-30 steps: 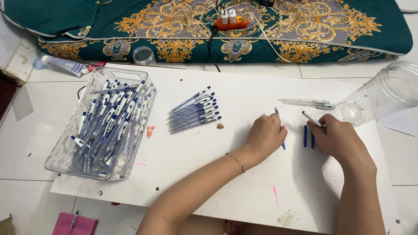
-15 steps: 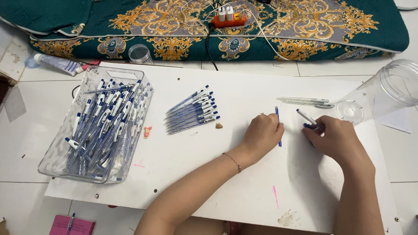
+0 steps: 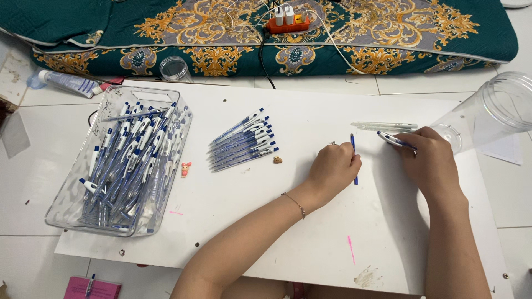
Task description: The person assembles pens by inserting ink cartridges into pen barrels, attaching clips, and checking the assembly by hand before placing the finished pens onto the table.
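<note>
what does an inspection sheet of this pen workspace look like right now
surface: white board laid on a tiled floor, pink mark near its front edge
job's things: thin blue pen refill at the left hand; pen barrel in the right hand; row of finished pens; clear tray full of pens
clutter: clear jar on its side, small jar, tube, clear pen parts
grippers: left hand closed on the refill; right hand gripping the barrel
cables: white cords into an orange power strip, one black cord
surroundings: green and gold patterned cloth
</note>
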